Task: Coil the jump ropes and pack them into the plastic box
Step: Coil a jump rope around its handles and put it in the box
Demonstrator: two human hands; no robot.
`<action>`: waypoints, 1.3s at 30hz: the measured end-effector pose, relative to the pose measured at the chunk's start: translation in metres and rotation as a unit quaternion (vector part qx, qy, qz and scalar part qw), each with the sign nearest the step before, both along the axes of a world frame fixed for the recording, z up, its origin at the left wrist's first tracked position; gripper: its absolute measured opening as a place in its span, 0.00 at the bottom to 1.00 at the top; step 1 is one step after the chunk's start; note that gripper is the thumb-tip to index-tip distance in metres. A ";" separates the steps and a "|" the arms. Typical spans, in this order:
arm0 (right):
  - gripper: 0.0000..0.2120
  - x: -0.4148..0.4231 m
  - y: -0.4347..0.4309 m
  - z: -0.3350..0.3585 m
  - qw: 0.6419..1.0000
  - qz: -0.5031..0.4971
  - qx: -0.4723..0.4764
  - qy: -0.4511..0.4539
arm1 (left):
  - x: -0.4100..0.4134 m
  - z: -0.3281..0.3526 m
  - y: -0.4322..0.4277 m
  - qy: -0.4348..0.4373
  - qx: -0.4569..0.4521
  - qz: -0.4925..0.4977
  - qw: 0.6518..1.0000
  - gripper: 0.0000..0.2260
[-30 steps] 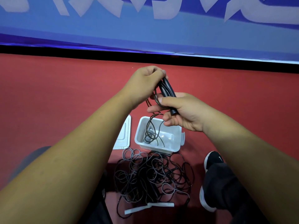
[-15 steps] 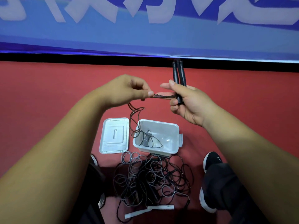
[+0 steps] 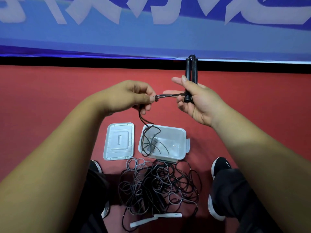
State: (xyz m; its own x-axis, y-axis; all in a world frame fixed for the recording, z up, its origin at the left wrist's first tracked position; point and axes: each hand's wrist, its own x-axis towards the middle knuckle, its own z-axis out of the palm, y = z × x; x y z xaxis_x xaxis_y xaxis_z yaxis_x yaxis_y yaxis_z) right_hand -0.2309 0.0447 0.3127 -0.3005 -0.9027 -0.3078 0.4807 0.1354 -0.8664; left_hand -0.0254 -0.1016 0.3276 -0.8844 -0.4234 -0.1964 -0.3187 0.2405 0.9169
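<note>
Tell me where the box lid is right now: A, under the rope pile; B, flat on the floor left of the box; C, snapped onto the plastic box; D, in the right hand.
B: the lid lies flat on the red floor, just left of the open plastic box.

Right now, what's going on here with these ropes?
The right hand holds two black handles upright; the left hand pinches their black rope, stretched between the hands. Its slack trails into the open plastic box, lid beside it. A tangled pile of ropes lies uncoiled on the floor.
</note>
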 end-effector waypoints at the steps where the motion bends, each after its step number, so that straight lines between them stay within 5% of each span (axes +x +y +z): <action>1: 0.18 0.000 0.000 0.001 1.000 0.006 -0.002 0.002 | 0.001 -0.001 0.000 -0.003 0.011 -0.014 1.000 0.04; 11: 0.18 0.000 0.005 0.004 0.999 0.009 0.028 0.012 | -0.001 -0.012 -0.009 -0.039 -0.102 0.029 0.994 0.04; 17: 0.23 0.007 0.012 0.007 0.983 0.161 0.070 0.061 | -0.002 -0.018 -0.013 -0.091 -0.238 0.045 0.966 0.07; 21: 0.30 0.014 0.018 0.005 0.960 0.274 0.051 0.024 | -0.010 -0.023 -0.005 -0.047 -0.174 0.051 0.982 0.07; 30: 0.19 0.022 0.026 -0.018 0.827 0.544 0.042 -0.132 | -0.014 -0.019 0.010 0.048 0.040 -0.057 0.996 0.07; 33: 0.10 0.030 0.027 -0.021 0.819 0.559 0.081 -0.098 | -0.019 -0.017 0.012 0.058 0.069 -0.074 0.993 0.08; 39: 0.11 0.038 0.028 -0.021 0.842 0.517 0.156 0.006 | -0.023 -0.006 0.019 0.048 -0.006 -0.064 0.997 0.09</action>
State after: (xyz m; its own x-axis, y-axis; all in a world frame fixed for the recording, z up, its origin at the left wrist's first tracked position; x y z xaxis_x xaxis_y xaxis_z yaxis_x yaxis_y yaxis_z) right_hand -0.1929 0.0724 0.2915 0.5915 -0.5591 -0.5809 -0.0420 0.6982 -0.7147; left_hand -0.0482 -0.0823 0.3219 -0.9457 -0.3084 -0.1030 -0.1950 0.2844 0.9387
